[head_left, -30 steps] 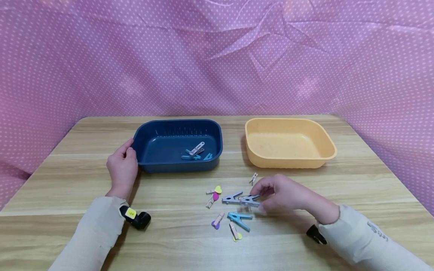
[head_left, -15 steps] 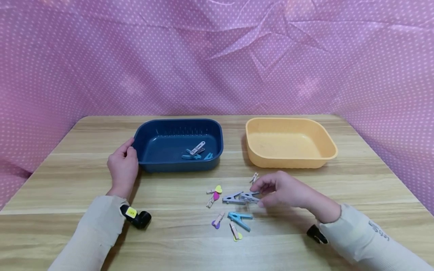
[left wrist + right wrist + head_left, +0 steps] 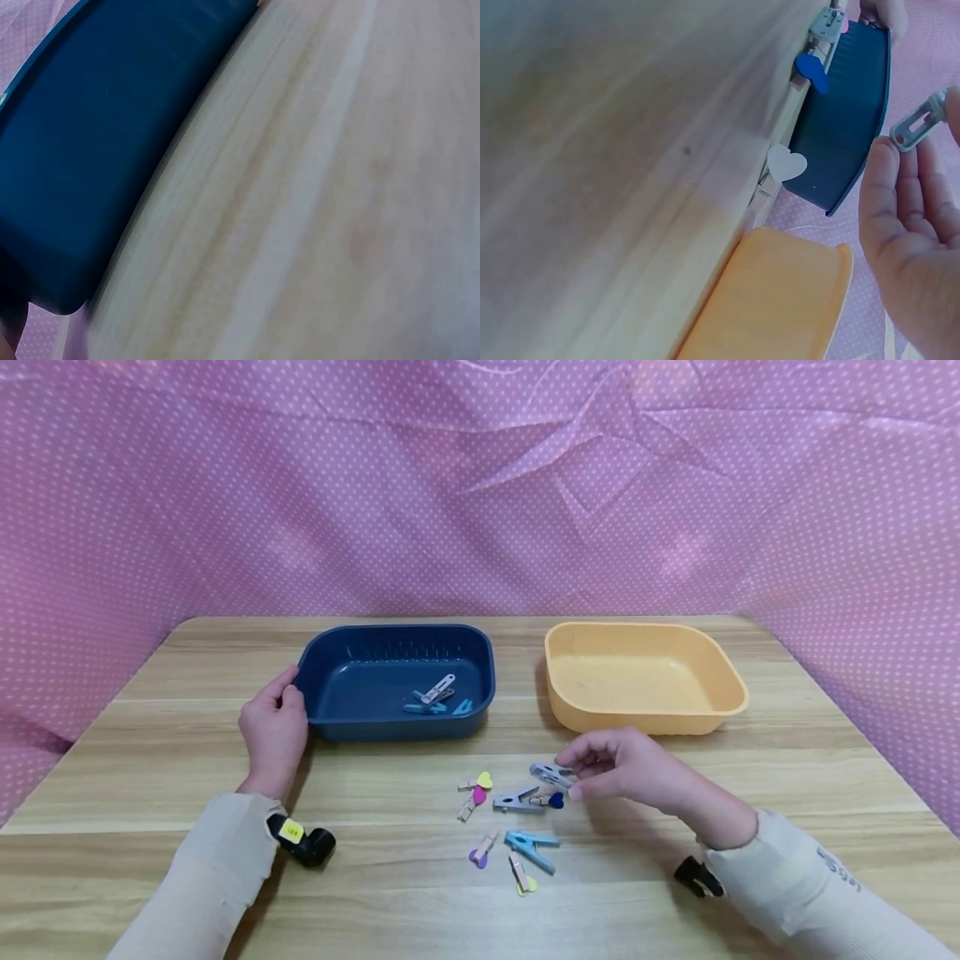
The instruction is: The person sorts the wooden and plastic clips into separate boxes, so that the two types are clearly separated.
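My right hand (image 3: 637, 781) pinches a grey plastic clothespin (image 3: 551, 774) between thumb and fingertips, just above the table; the right wrist view shows this clothespin (image 3: 915, 126) too. Below it lie a second grey clothespin (image 3: 516, 802) and a small wooden peg with a dark blue heart (image 3: 556, 800). My left hand (image 3: 273, 735) grips the left rim of the dark blue basin (image 3: 363, 685). Inside that basin, toward its right end, rest a grey clothespin (image 3: 438, 690) and light blue ones (image 3: 424, 708). Only a sliver of the left hand shows in the left wrist view.
A yellow basin (image 3: 637, 722) stands at the back right. On the table lie a light blue clothespin (image 3: 531, 848) and several small wooden pegs with yellow, pink and purple hearts (image 3: 480, 797). One peg with a white heart (image 3: 786, 163) shows in the right wrist view.
My right hand has lifted the grey clothespin up and away from the other one, uncovering the dark blue heart peg. The left hand keeps its place on the blue basin.
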Tool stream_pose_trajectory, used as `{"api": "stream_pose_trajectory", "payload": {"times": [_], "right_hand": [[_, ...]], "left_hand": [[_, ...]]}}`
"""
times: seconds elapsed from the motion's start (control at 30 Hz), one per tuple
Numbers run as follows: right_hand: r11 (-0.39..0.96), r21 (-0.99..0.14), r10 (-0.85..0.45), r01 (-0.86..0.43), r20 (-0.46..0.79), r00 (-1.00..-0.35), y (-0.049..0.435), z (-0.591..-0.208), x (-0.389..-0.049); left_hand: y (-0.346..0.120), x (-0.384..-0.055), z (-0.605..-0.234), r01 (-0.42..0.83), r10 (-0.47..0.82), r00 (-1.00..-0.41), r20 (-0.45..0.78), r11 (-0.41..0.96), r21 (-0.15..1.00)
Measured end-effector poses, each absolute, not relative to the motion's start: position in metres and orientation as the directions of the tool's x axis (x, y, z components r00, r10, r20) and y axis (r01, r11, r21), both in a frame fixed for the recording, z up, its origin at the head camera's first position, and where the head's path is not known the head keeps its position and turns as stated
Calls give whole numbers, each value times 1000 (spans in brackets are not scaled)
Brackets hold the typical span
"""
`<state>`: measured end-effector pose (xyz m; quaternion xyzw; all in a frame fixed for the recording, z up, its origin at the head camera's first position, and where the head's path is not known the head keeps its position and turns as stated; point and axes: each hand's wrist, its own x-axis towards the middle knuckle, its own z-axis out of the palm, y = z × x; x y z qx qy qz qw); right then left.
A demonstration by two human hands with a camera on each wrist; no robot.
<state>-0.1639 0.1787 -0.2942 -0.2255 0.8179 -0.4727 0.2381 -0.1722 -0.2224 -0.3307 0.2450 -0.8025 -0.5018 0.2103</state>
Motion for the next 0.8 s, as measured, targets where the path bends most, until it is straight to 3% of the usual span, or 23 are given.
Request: {"api": "stream_pose_trajectory", "payload": {"times": [0.47, 0.8], "right_hand": [[395, -918, -499, -37, -181, -848, 173, -282, -166], [315, -949, -462, -32, -123, -879, 168, -273, -170]], "left_hand": [[-223, -172, -332, -191, -603, -795, 70, 358, 914], [-223, -172, -331, -192, -604, -794, 72, 362, 912]]}}
